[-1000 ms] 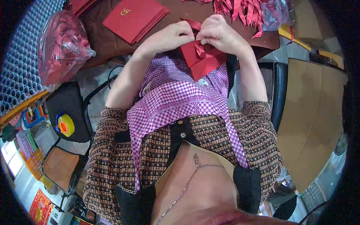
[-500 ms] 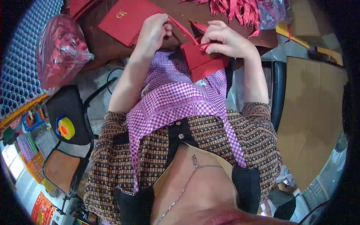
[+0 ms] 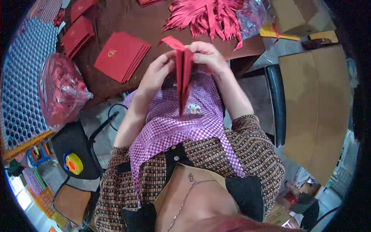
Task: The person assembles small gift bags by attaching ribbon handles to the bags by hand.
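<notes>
Red showed between the hands: the left hand (image 3: 155,73) had its fingers bent, pinching the left side of a packet (image 3: 185,73), while the right hand (image 3: 210,58), curled, gripped its upper right side. The packet was nearly edge-on, two thin panels with a dark slit between, blurred below, a flat strip (image 3: 172,41) jutting leftward from its top. It was before the checked apron (image 3: 154,125), by the tabletop's (image 3: 135,19) near edge. Farther left, near that edge, lay a fanned red stack (image 3: 122,56) with a gold emblem; ribbons (image 3: 210,17) spread toward the right edge.
</notes>
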{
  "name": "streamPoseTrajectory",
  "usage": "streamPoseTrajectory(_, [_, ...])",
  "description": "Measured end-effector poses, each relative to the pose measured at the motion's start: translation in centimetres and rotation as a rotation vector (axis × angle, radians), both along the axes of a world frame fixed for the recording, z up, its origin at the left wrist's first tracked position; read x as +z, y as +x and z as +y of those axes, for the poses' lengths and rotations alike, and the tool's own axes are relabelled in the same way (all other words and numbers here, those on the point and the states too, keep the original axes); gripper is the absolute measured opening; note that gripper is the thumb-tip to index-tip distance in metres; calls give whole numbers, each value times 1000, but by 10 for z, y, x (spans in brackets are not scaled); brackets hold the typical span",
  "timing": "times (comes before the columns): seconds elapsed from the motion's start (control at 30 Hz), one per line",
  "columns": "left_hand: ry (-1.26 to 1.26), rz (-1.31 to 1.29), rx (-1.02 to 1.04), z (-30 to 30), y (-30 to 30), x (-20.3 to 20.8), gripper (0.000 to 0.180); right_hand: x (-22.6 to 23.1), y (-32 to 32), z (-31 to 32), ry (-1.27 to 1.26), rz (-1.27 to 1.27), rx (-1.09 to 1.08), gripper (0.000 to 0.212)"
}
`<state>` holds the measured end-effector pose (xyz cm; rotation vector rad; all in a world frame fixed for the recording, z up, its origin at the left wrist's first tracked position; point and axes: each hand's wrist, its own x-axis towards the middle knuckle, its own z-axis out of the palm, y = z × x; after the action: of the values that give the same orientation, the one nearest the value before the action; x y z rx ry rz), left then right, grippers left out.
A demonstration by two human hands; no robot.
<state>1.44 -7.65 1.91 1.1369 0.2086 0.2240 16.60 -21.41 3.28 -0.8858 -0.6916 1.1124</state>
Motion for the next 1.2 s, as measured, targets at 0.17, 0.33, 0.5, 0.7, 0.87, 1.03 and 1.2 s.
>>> streamPoseTrajectory(0.17, [497, 67, 100, 17, -7, -10, 32, -37, -11, 25, 185, 316, -34, 30])
streamPoseTrajectory(0.33, [1193, -4, 573, 17, 1, 2, 26, -54, -17, 41, 280, 409, -33, 33])
streamPoseTrajectory(0.5, [1248, -127, 331, 30, 3, 1, 22, -39, -28, 41, 260, 282, -20, 30])
streamPoseTrajectory(0.7, [962, -115, 239, 27, -5, 1, 20, -39, -29, 34, 255, 409, 24, 33])
streamPoseTrajectory(0.87, [353, 115, 154, 31, -12, 6, 8, -16, -22, 33, -12, 200, -62, 33])
streamPoseTrajectory(1.03, [268, 194, 276, 42, -6, 12, 9, -30, 55, 18, -51, -1296, -630, 20])
streamPoseTrajectory(1.2, [229, 317, 254, 48, 1, 4, 16, -19, 85, -13, -305, -1857, -542, 32])
